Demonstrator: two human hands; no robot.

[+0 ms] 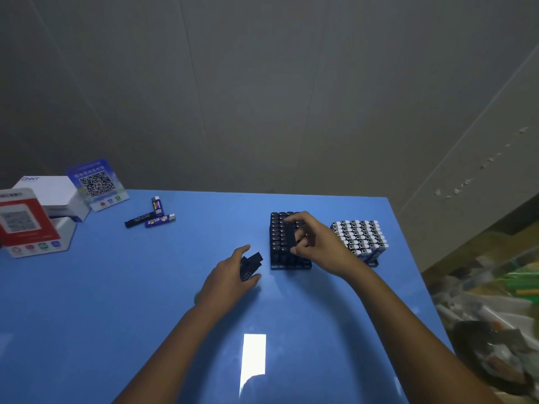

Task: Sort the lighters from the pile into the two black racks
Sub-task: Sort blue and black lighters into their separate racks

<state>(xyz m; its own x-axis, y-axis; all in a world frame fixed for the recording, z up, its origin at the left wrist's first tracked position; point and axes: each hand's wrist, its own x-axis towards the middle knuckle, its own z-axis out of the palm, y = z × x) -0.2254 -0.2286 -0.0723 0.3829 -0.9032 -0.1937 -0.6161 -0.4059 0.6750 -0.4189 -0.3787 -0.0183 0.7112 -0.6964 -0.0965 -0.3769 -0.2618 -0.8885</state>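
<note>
My right hand [313, 243] is over the left rack [288, 265], fingers and thumb pinched around one black lighter [290, 239], which I hold upright above the rows of black lighters already standing there. The forefinger curls over the top of it and the thumb presses its lower side. Whether its foot is in a slot yet, I cannot tell.

My left hand [233, 277] sits low over the blue table [116, 301], just left of that rack, fingers curled round a couple of black lighters [250, 265] whose ends stick out toward the rack. The exact count in my palm is hard to make out.

The right rack [373, 262] stands close beside the left one, behind my right wrist, packed with blue lighters [360, 236] whose white and metal tops face up.

The leftover lighters [151, 217] lie well apart from the racks, toward the far left of the table: two blue ones and a black one, lying flat and touching each other.

Farther left, at the table's corner, stand a white box [49, 191], a blue card with a square code [97, 183] leaning on it, and a red and white card [26, 223] with another code in front.
</note>
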